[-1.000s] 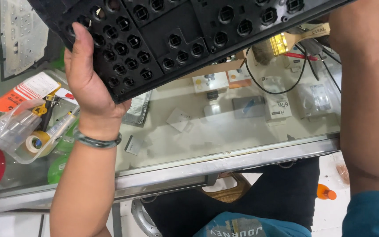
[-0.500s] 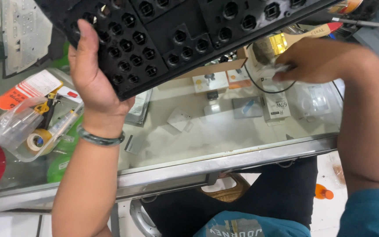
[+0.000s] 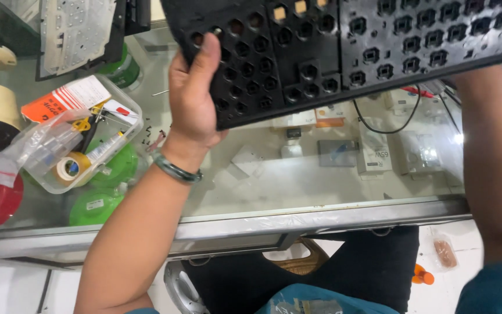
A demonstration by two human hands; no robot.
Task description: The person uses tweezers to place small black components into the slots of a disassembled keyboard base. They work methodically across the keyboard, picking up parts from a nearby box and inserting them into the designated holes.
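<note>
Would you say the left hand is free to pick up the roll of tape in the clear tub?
Probably not yet: the left hand grips the black keyboard frame. The tape roll lies uncovered in the clear tub.

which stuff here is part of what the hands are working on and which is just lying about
In hand:
black keyboard frame
left hand gripping its edge

Lying about:
clear tub with tape roll
green lids
small boxes under the glass counter
</note>
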